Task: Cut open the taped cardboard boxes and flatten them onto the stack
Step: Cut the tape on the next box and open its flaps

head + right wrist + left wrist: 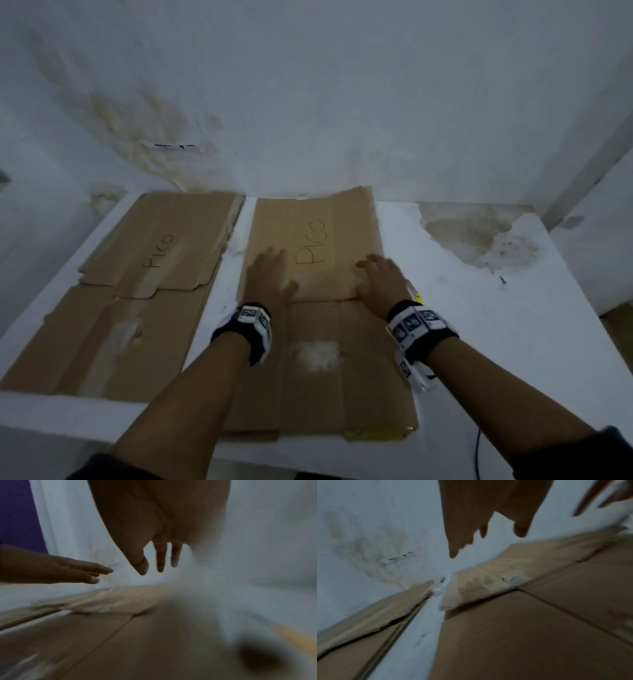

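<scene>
Flattened box: matt brown cardboard, glossy tape strip; table prob. rough white foam.

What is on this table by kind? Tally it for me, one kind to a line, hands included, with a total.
Flattened cardboard boxes: 2, the left box and the middle box, both marked "Pico"
Hands: 2, the left hand and the right hand, both over the middle box
Yellow-tipped thing beside the right wrist: 1, mostly hidden
Total: 5

2 black wristbands carry white marker-printed camera blocks; dark sleeves pushed up.
</scene>
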